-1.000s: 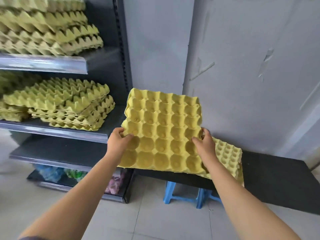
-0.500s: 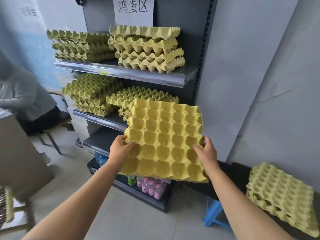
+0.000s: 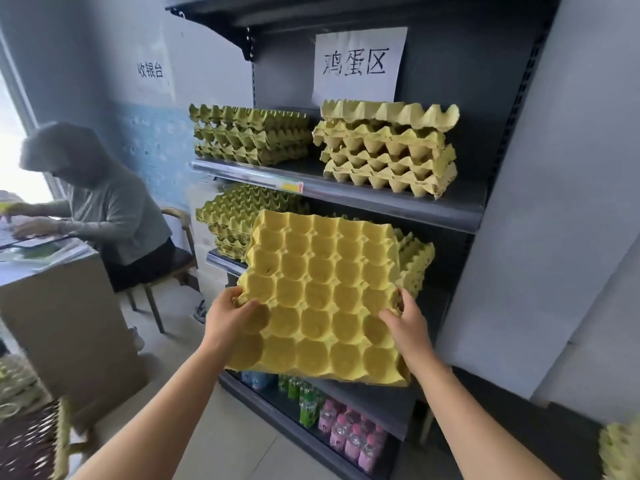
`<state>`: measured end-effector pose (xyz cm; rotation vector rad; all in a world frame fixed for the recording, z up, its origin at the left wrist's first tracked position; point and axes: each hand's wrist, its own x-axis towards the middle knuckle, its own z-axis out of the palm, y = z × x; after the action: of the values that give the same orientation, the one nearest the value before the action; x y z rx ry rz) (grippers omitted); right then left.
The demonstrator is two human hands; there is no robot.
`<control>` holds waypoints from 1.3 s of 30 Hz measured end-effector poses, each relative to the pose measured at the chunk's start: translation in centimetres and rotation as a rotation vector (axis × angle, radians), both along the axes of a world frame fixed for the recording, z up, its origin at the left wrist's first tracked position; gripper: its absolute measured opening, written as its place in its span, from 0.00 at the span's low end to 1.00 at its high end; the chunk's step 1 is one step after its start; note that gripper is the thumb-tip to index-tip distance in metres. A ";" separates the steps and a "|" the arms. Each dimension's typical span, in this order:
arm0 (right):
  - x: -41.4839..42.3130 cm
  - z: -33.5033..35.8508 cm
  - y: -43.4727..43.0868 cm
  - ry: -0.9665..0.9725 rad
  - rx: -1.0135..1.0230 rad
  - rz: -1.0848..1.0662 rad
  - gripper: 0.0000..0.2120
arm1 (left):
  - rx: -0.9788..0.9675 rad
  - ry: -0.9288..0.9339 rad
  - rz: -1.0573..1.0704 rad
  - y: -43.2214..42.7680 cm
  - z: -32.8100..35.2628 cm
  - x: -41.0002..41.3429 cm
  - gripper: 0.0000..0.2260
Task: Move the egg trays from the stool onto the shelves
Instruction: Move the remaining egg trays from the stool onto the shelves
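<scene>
I hold a yellow egg tray (image 3: 325, 296) in the air in front of the dark shelf unit (image 3: 398, 206), cups facing me. My left hand (image 3: 230, 315) grips its left edge and my right hand (image 3: 405, 323) grips its right edge. The tray covers part of the middle shelf, where stacked trays (image 3: 228, 220) lie on the left and more trays (image 3: 415, 261) peek out behind its right side. The upper shelf carries two stacks (image 3: 249, 136) (image 3: 384, 147). The remaining trays (image 3: 620, 452) show at the lower right corner; the stool is out of view.
A seated person in a grey hooded top (image 3: 100, 202) works at a counter (image 3: 52, 306) on the left. Bottles (image 3: 346, 431) fill the bottom shelf. A paper sign (image 3: 360, 64) hangs above the trays. A grey wall panel (image 3: 554, 202) stands right of the shelves.
I have carried the tray left and up from the pile toward the shelves, still gripped by both hands. The view has swung left, and the remaining pile has slid to the lower right corner.
</scene>
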<state>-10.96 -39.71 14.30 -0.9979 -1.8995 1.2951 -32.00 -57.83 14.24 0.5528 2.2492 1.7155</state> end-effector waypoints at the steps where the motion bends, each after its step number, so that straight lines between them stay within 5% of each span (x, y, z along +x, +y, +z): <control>1: -1.4 0.8 0.4 0.026 0.015 0.023 0.32 | 0.020 0.016 0.013 0.2 0.6 -1.3 0.16; 17: -22.0 15.3 5.8 0.195 0.514 0.150 0.34 | 0.284 0.246 0.147 5.2 12.8 -20.7 0.28; 23: -32.3 18.7 8.1 0.257 0.492 0.103 0.34 | 0.339 0.212 0.069 7.8 16.7 -29.5 0.03; 28: -40.9 22.5 11.8 0.401 0.287 -0.022 0.32 | 0.216 0.279 -0.024 12.5 22.1 -41.0 0.21; 30: -43.6 23.8 13.6 0.440 0.232 -0.061 0.28 | 0.092 0.425 -0.024 14.6 24.7 -44.5 0.34; 34: -48.2 26.4 16.1 0.490 0.150 -0.137 0.12 | -0.110 1.103 -0.045 17.4 27.9 -46.2 0.28; 37: -50.4 28.0 17.7 0.515 0.034 -0.185 0.11 | -0.240 1.492 -0.284 18.6 27.4 -45.8 0.38; 39: -51.6 29.3 18.4 0.501 -0.071 -0.178 0.10 | -0.296 1.692 -0.261 19.8 26.5 -47.3 0.34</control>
<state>-62.52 -21.28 43.57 -0.7641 -1.3643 1.3607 -79.34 -38.06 40.71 2.7395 2.8139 0.5361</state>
